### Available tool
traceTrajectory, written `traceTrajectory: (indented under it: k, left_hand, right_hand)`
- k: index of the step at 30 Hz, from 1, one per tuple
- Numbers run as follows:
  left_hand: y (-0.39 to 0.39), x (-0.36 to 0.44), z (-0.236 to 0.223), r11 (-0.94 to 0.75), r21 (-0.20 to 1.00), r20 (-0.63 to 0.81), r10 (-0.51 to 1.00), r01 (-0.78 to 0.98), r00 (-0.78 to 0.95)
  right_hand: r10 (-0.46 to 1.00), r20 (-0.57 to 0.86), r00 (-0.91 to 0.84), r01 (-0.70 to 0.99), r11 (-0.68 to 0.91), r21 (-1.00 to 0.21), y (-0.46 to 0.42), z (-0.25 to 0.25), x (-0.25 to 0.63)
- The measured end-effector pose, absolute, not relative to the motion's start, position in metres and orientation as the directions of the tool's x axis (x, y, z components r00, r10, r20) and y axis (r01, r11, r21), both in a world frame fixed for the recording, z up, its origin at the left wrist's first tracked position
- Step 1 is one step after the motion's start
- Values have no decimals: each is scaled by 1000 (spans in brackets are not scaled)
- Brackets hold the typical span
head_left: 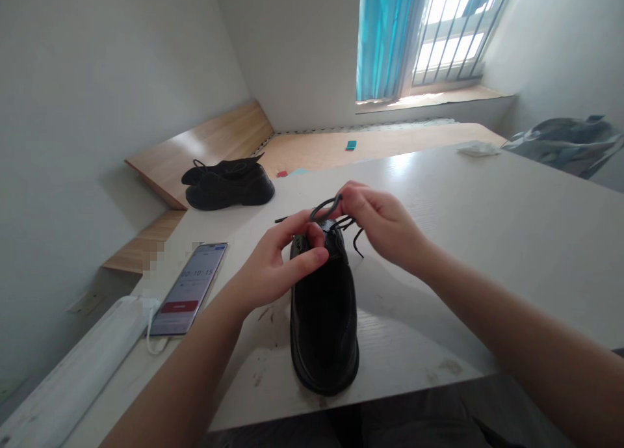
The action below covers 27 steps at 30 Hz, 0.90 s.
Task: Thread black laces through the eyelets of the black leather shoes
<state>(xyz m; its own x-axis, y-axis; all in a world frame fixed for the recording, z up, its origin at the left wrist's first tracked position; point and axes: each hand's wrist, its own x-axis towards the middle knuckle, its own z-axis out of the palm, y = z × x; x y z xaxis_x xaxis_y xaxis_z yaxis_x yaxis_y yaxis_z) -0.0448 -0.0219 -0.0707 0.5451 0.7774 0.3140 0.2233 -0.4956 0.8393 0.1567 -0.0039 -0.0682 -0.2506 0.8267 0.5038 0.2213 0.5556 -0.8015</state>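
A black lace-up shoe (324, 324) stands upright on the white table, its heel toward me and its toe pointing away. My right hand (375, 224) pinches a dark shoelace (322, 207) just above the shoe's front, and the lace makes a loop there. One loose lace end hangs to the right of the shoe, another sticks out at the left. My left hand (287, 256) is at the lacing, fingers curled over the shoe's tongue and thumb across the opening. Whether it grips a part of the lace is hidden behind its fingers.
Another black shoe pair or shoe (229, 184) lies at the table's far left edge. A phone (188, 292) showing a timer lies at the left, with a white cable (150, 334) beside it. The white table (439, 240) ends close in front of me.
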Motion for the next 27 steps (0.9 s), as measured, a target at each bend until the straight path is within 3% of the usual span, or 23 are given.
traceTrajectory:
  k: [4,11,14,17,19,21,23,25,27]
  left_hand:
    - [-22,-45,-67,-508,806,280,780,305,559]
    - [-26,-42,-65,-541,715,214,772,443,598]
    - [-28,-41,-66,-563,669,201,766,486,611]
    - [-28,-41,-66,-559,657,228,787,506,573]
    - [-28,-41,-66,-546,669,244,803,505,544]
    - [-26,-42,-65,-532,692,256,813,489,523]
    - [-25,-42,-64,-511,728,261,823,457,505]
    - [-23,-41,-64,-482,768,258,835,421,485]
    - [-22,-40,-65,-448,807,253,851,385,460]
  right_hand:
    - [908,416,50,-1,416,-909,9,-55,177]
    - [950,280,142,-233,307,-923,20,-41,205]
    - [976,203,73,-232,215,-949,20,-49,198]
    - [993,120,-21,-31,119,-992,18,-61,185]
    - [993,45,-106,288,74,-955,15,-67,177]
    - [985,-54,-163,672,71,-737,13,-72,173]
    - [984,-103,-146,896,87,-436,12,-75,174]
    - [989,-83,-126,962,101,-253,12,-78,179]
    - [986,-33,-164,964,154,-215,13,-79,185]
